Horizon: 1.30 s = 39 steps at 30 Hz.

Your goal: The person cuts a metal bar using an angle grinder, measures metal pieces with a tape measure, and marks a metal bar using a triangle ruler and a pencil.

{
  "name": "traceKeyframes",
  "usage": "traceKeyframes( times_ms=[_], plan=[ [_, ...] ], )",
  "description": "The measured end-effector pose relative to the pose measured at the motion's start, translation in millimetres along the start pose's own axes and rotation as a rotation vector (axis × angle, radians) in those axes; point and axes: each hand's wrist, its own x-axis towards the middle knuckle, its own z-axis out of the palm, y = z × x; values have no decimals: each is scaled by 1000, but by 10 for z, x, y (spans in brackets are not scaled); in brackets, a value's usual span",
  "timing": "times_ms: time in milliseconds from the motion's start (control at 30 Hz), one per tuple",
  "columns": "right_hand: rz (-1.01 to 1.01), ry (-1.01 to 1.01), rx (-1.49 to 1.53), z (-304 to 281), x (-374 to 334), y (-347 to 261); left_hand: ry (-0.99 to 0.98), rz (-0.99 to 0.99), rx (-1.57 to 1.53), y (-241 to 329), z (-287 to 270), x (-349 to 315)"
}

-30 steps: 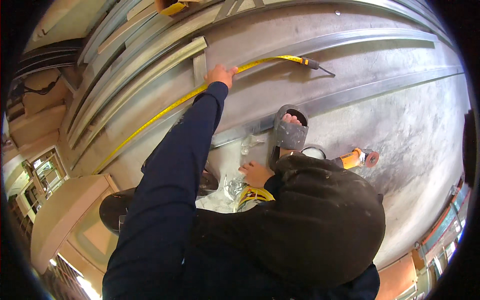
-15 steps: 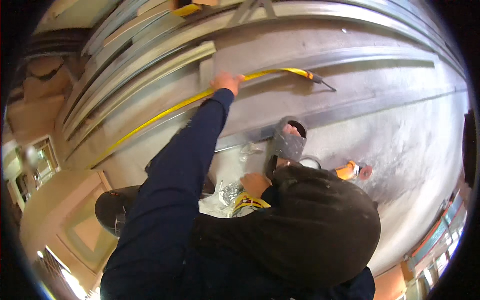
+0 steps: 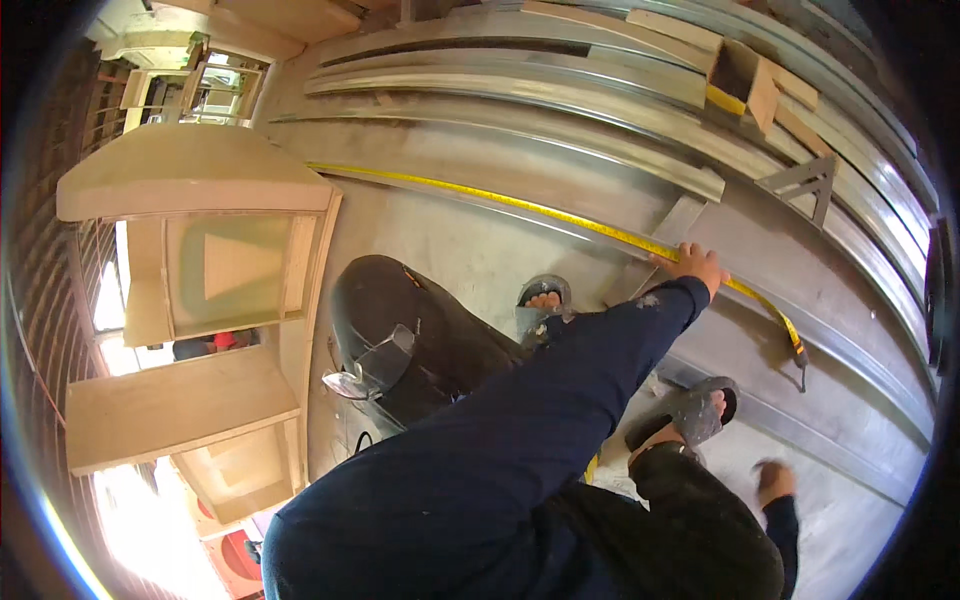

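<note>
My left hand point(image 3: 695, 265) reaches forward, its fingers closed on the yellow blade of a tape measure point(image 3: 560, 215). From the hand the blade stretches left along a metal profile, toward a wooden unit. On its other side the blade bends down to an orange and black end piece point(image 3: 797, 350) with a thin dark tip. My right hand point(image 3: 773, 482) hangs low beside my right leg, smeared by motion; its fingers cannot be made out. My sandalled feet stand near the long metal profile point(image 3: 790, 430). A clear plastic piece point(image 3: 385, 355) shows by my left knee.
Long metal profiles point(image 3: 520, 125) lie across the floor ahead. An open box point(image 3: 735, 80) with a yellow edge and a triangular metal bracket point(image 3: 812, 185) rest among them at the far right. A large wooden unit point(image 3: 200, 180) stands at the left.
The view has swung left, bringing the wooden unit into fuller sight. My left hand is still on the tape. My right hand has left the place between my legs and is now outside my right leg.
</note>
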Motion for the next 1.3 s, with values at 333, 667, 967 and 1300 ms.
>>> traceKeyframes(
  times_ms=[333, 667, 967, 1300],
  plan=[
    [375, 347, -298, -2233, 1251, 493, -52, 161, -105, 400, 78, -74],
    [308, 351, 1, -1640, 1289, 1189, 24, 252, -104, 306, 252, -60],
    [268, 566, -96, -1262, 934, 721, 23, 293, -169, 210, 201, -159],
    [340, 845, -14, -810, 1398, -830, 50, 260, -129, 202, 210, -169]
  ],
)
